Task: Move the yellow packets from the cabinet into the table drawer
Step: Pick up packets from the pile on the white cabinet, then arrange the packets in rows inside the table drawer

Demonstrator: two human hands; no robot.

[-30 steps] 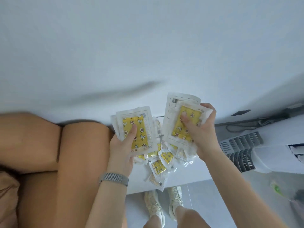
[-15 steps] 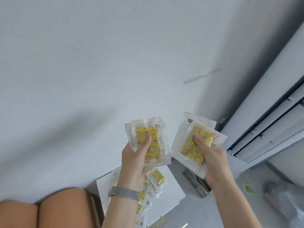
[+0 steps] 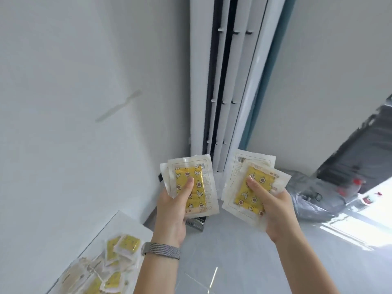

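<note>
My left hand (image 3: 172, 211) grips a small stack of yellow packets (image 3: 197, 177) in clear wrappers, thumb pressed on the top one. My right hand (image 3: 273, 209) grips another stack of yellow packets (image 3: 257, 181), thumb on the front and fingers behind. Both stacks are held up in front of me, side by side and apart. Several more yellow packets (image 3: 114, 266) lie in a loose pile on a white cabinet top (image 3: 118, 221) at the lower left. No table drawer is in view.
A tall white standing air conditioner (image 3: 229, 81) fills the corner ahead, with white walls on both sides. A grey plastic bag (image 3: 314, 198) lies on the pale tiled floor (image 3: 244, 262) at the right. A small grey grille (image 3: 196, 221) sits behind my left hand.
The view has swung right and up: the brown seat has left the frame and the air conditioner now stands upright ahead. Both hands still hold their packet stacks, now farther from the pile.
</note>
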